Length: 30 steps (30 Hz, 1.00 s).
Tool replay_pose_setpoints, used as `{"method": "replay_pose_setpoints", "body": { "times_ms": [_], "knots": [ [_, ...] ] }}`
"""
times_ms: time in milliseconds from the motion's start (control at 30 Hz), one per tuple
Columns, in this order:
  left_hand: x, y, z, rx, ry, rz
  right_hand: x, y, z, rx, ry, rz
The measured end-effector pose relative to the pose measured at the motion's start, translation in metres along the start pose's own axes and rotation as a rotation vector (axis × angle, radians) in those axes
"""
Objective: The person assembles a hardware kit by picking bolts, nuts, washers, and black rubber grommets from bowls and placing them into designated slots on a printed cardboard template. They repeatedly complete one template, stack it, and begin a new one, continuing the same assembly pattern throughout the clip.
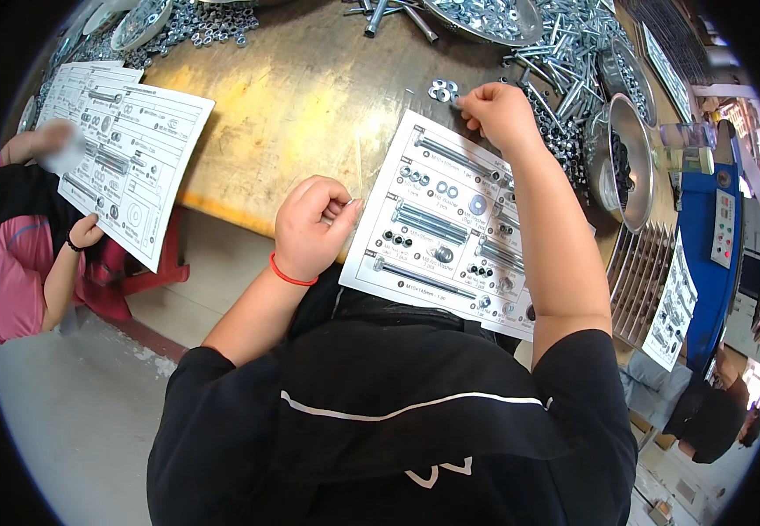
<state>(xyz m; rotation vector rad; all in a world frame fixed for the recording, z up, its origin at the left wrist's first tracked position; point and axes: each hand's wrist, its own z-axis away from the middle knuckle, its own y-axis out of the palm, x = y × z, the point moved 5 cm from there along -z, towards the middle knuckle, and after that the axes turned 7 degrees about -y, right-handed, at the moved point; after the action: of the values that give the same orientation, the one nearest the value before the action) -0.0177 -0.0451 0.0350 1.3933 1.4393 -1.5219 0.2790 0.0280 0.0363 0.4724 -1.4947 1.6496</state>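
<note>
- My printed sheet [371, 263], the centre of this clock, lies partly on the wooden table [283, 114] and hangs over its edge toward me.
- My left hand [308, 226] is at nine o'clock, just beside the sheet's left edge, thumb and forefinger pressed together, the other fingers curled in; a red string [292, 273] circles that wrist.
- My right hand [504, 116] is at one o'clock, fingers bent, forefinger tip at a small group of silver washers [440, 89]; the tips are too small in view for me to tell whether they pinch one.
- Those washers sit at twelve, just past the sheet's top edge.
- Loose bolts [568, 54] heap up at one o'clock; a steel bowl [642, 195] of black pieces tilts at three.
- Far off at nine, a co-worker's hand [87, 231] grips another sheet [162, 131].
</note>
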Motion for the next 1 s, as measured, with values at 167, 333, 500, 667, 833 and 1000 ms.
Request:
{"method": "replay_pose_setpoints", "body": {
  "times_ms": [167,333,500,667,833,1000],
  "knots": [
    [-0.005,-0.002,-0.002,0.001,-0.010,-0.024,0.004,-0.003,-0.013,-0.051,-0.104,0.389],
    [-0.002,-0.005,-0.004,0.007,-0.063,0.025,0.017,0.002,-0.009,0.086,-0.242,0.414],
    [-0.014,-0.005,-0.003,0.017,-0.248,0.214,0.017,-0.005,-0.008,0.114,-0.290,0.414],
    [-0.060,0.001,0.006,0.108,-0.160,0.258,0.000,-0.069,0.033,-0.040,-0.310,0.190],
    [-0.083,0.014,0.020,0.208,-0.159,0.269,-0.059,-0.160,0.123,-0.089,-0.136,0.154],
    [-0.103,0.033,0.024,0.296,-0.083,0.209,-0.089,-0.159,0.182,0.095,0.094,0.392]
  ]
}}
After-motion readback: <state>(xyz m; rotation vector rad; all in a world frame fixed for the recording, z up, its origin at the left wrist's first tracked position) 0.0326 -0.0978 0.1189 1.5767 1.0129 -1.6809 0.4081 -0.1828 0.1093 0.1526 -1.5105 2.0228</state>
